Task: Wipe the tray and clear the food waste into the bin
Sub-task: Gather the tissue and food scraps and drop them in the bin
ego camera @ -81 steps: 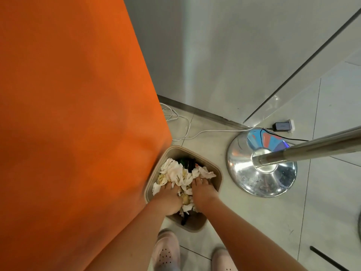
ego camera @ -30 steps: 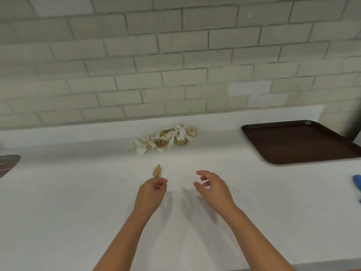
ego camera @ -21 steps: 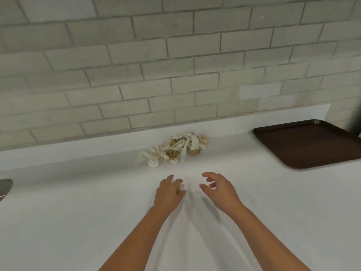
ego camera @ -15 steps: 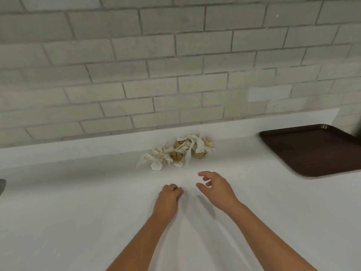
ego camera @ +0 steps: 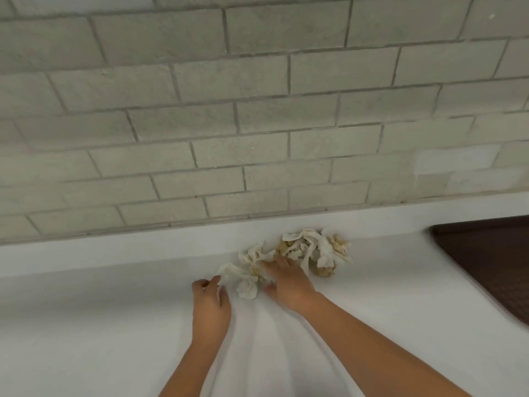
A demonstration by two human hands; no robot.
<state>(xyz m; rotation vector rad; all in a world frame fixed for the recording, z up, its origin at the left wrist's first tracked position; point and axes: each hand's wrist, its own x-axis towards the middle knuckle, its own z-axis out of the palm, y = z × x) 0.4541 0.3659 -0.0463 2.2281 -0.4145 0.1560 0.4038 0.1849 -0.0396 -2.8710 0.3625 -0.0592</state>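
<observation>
The food waste (ego camera: 289, 256), a loose heap of pale crumpled scraps mixed with brownish lumps, lies on the white counter (ego camera: 100, 325) close to the raised ledge below the brick wall (ego camera: 257, 110). The brown tray (ego camera: 492, 259) rests on the same counter well to the right of the heap and appears bare in the part that shows; the bin is not in view. The step in hand is judged to be gathering the remaining heap for transfer to the bin. To do it well, draw the scattered ends inward from both sides, compress the scraps around the heavier lumps, and cup from beneath before lifting, since loose pieces are likely to drop from an open grasp. The right hand (ego camera: 286, 282) lies palm down on the left part of the heap, fingers moderately spread and resting on the scraps, not yet closed around them. The left hand (ego camera: 210, 299) sits just beside the heap's left end, fingers curled narrow with the tips at the outermost pale scrap; whether it pinches that scrap cannot be told. Both forearms extend forward from the lower edge and converge toward the heap.
</observation>
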